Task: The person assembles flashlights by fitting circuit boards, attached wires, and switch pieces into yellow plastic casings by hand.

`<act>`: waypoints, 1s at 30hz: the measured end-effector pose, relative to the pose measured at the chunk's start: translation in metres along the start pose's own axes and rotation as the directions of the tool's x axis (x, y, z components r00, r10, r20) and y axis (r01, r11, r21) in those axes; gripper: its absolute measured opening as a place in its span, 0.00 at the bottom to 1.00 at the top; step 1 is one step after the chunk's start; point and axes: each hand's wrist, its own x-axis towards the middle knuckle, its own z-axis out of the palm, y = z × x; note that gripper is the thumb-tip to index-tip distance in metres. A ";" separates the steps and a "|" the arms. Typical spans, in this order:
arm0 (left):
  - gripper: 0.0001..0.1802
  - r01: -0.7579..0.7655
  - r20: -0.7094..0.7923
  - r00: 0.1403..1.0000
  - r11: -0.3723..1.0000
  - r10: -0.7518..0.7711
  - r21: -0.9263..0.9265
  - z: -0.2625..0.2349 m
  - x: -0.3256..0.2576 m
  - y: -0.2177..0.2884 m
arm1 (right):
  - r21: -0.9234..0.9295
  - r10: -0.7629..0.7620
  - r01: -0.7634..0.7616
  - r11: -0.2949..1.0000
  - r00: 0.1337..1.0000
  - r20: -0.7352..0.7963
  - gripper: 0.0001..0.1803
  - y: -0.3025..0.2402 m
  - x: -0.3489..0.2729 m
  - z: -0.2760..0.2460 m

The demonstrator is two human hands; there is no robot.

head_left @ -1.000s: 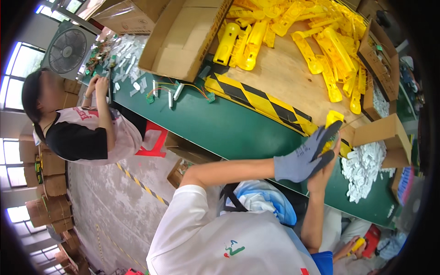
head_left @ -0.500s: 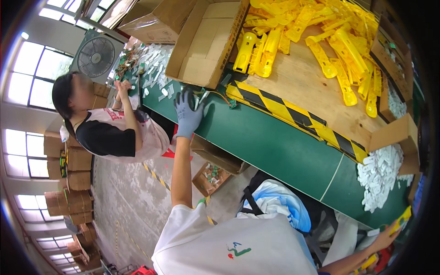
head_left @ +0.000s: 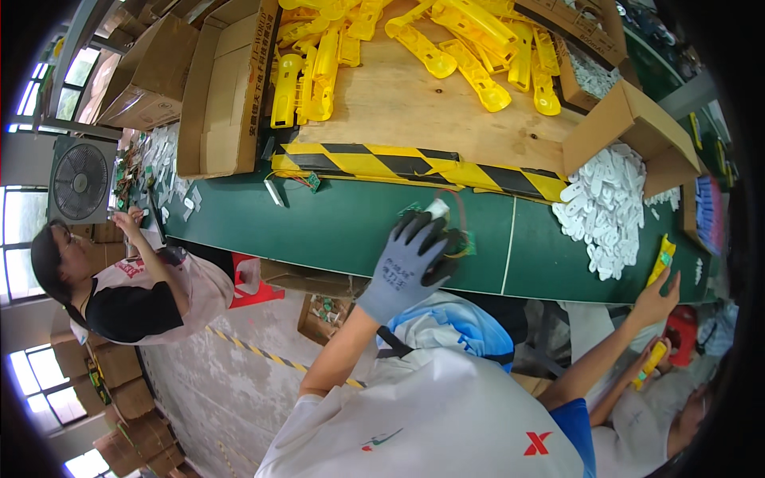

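My left hand [head_left: 408, 263], in a grey glove with black fingertips, is over the green table near its front edge. Its fingers are closed on a wired circuit board [head_left: 470, 244], with a white block [head_left: 437, 209] and a looped reddish wire beside the fingertips. The glove hides part of this bundle. At the right end of the table, my bare right hand [head_left: 657, 301] has its fingers around the lower end of a yellow plastic shell [head_left: 662, 259]. A second white block [head_left: 274, 192] and a small wired board [head_left: 313, 183] lie on the table further left.
White plastic parts [head_left: 603, 211] spill from a tipped carton [head_left: 637, 127]. Yellow shells [head_left: 470, 56] are heaped on a wooden board [head_left: 382, 111] edged with striped tape. An open cardboard box [head_left: 219, 119] stands left. One co-worker [head_left: 143, 279] sits left; another person [head_left: 637, 422] at right holds a yellow shell.
My view has turned rightward. My left hand has moved from the table's left part toward its middle, carrying the wired board. My right hand still has the yellow shell, now over the table.
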 end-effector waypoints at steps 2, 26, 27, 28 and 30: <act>0.32 -0.124 -0.069 0.991 0.986 0.117 -0.110 0.001 0.011 0.010 | 0.450 0.066 -0.023 0.893 0.994 -0.081 0.23 -0.030 -0.020 -0.017; 0.14 0.349 -0.656 0.748 0.901 -0.102 0.258 -0.092 0.025 -0.029 | 0.818 -0.852 -0.509 0.267 0.272 0.447 0.25 -0.370 -0.159 -0.114; 0.15 0.319 -0.654 0.754 0.907 -0.067 0.275 -0.092 0.027 -0.023 | 0.753 -0.858 -0.612 0.241 0.228 0.460 0.23 -0.374 -0.158 -0.109; 0.15 0.287 -0.650 0.759 0.913 -0.032 0.291 -0.094 0.030 -0.017 | 0.676 -0.865 -0.705 0.214 0.185 0.466 0.22 -0.376 -0.156 -0.106; 0.16 0.256 -0.622 0.783 0.923 -0.024 0.287 -0.096 0.032 -0.009 | 0.607 -0.847 -0.764 0.219 0.160 0.507 0.18 -0.372 -0.149 -0.104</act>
